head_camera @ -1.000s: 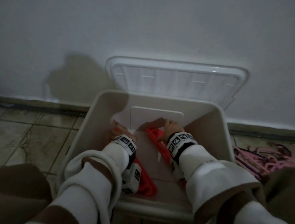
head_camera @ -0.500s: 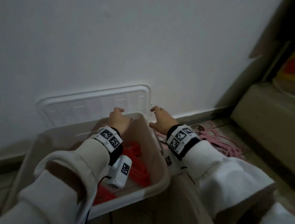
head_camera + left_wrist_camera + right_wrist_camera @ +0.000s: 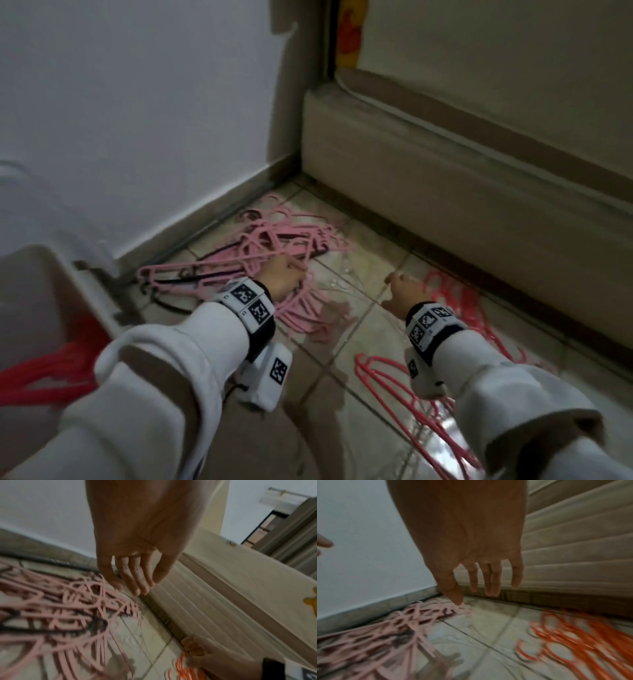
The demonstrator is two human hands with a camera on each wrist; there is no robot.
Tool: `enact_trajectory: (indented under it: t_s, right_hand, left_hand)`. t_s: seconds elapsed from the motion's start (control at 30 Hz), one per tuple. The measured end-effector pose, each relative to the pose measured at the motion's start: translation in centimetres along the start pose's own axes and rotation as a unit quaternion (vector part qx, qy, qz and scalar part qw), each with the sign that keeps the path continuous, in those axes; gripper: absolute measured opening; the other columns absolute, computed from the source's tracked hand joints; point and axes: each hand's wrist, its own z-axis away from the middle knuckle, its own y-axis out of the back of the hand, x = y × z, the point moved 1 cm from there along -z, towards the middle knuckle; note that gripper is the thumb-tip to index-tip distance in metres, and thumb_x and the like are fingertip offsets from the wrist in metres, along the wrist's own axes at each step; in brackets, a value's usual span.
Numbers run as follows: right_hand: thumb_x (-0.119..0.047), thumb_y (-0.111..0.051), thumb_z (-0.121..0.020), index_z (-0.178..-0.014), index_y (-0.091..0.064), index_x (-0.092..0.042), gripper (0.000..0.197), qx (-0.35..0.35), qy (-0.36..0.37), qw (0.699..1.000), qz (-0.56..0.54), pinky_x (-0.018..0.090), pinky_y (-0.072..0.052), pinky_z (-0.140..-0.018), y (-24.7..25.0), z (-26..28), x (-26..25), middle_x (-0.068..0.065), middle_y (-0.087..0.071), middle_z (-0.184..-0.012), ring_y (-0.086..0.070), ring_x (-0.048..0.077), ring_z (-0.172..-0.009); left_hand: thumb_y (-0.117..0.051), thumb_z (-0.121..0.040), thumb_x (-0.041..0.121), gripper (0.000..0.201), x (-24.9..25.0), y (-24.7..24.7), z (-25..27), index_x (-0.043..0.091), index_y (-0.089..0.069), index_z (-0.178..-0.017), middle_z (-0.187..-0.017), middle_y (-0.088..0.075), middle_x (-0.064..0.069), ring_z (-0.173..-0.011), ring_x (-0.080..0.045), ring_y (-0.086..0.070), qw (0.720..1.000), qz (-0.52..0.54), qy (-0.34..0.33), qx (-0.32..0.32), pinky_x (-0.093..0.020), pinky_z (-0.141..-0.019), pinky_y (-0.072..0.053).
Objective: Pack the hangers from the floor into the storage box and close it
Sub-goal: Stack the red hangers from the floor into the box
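Note:
A tangled heap of pink hangers (image 3: 267,253) lies on the tiled floor by the wall corner. My left hand (image 3: 284,277) hovers just over its near edge; in the left wrist view the hand (image 3: 135,585) has straight fingers and holds nothing. Red hangers (image 3: 455,301) are spread along the right, and more of them (image 3: 394,383) lie under my right forearm. My right hand (image 3: 404,291) hangs between the two heaps, its fingers (image 3: 489,588) straight and empty. The white storage box (image 3: 61,274) stands at the left edge with red hangers (image 3: 44,373) inside.
A beige mattress or bed base (image 3: 445,178) runs along the right, close behind the red hangers. The white wall (image 3: 137,102) and its baseboard bound the pink heap at the back. A black hanger (image 3: 171,301) is mixed into the pink ones. Bare tiles (image 3: 359,260) show between the heaps.
Both hands have come out of the box and swung right, down to the hangers on the floor. The view turned right, so the box now sits at the left edge.

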Motion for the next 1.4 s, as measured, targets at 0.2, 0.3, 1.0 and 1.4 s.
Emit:
enact_trajectory:
  t_s: [0.2, 0.3, 1.0, 1.4]
  right_hand:
    - [-0.045, -0.059, -0.084, -0.145, -0.016, -0.014, 0.081, 0.021, -0.181, 0.983, -0.036, 0.050, -0.029, -0.109, -3.6, 1.0, 13.1, 0.018, -0.020, -0.149, -0.026, 0.033, -0.136]
    - [-0.050, -0.061, -0.081, -0.147, -0.012, -0.018, 0.088, -0.004, -0.257, 0.962, -0.089, 0.052, -0.019, -0.114, -5.2, 1.5, 19.0, 0.016, -0.011, -0.153, -0.015, 0.034, -0.141]
    - [-0.035, -0.073, -0.074, -0.135, -0.042, -0.021, 0.070, -0.016, 0.050, 0.991, -0.123, 0.034, -0.039, -0.099, -11.3, 2.6, 19.4, 0.004, -0.043, -0.141, -0.046, 0.026, -0.123]
    - [-0.036, -0.060, -0.080, -0.118, -0.052, -0.020, 0.042, -0.153, 0.094, 0.984, 0.011, 0.028, -0.045, -0.081, -15.9, 13.3, 26.2, 0.004, -0.065, -0.104, -0.061, 0.026, -0.095]
  left_hand:
    - [-0.048, -0.091, 0.004, 0.010, -2.3, -12.0, -1.3, 0.012, -0.052, -0.092, -0.089, -0.051, -0.010, -0.066, -0.018, -0.045, 0.983, -0.083, 0.092, -0.135, -0.023, -0.052, -0.032]
    - [-0.049, -0.093, 0.012, 0.037, -4.3, -16.2, -1.4, 0.009, -0.042, -0.128, -0.091, -0.054, -0.010, -0.080, -0.023, -0.049, 0.966, -0.120, 0.145, -0.180, -0.025, -0.054, -0.035]
    - [-0.072, -0.076, 0.014, 0.066, -10.0, -21.3, -3.8, 0.014, -0.041, -0.134, -0.120, -0.057, -0.013, -0.113, -0.031, -0.054, 0.964, 0.025, 0.243, -0.101, -0.038, -0.090, -0.044]
    - [-0.060, -0.088, 0.011, 0.017, -9.3, -21.4, -3.6, 0.015, -0.058, -0.105, -0.104, -0.056, -0.007, -0.108, -0.025, -0.051, 0.962, -0.096, 0.155, -0.204, -0.031, -0.087, -0.041]
